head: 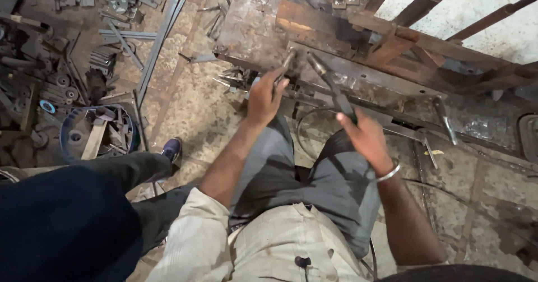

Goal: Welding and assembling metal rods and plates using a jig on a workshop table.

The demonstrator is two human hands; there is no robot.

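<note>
My left hand grips a short metal rod whose tip rests on the edge of a rusty steel workbench. My right hand, with a silver bangle on the wrist, holds the handle of a hammer-like tool that angles up toward the same bench edge. The two tool tips lie close together, just apart. I am seated with grey trousers below the hands.
Another person's dark trouser leg and blue shoe are at the left. Scrap strips and metal parts litter the floor at upper left, with a blue round bin of pieces. Rusty angle frames lie on the bench.
</note>
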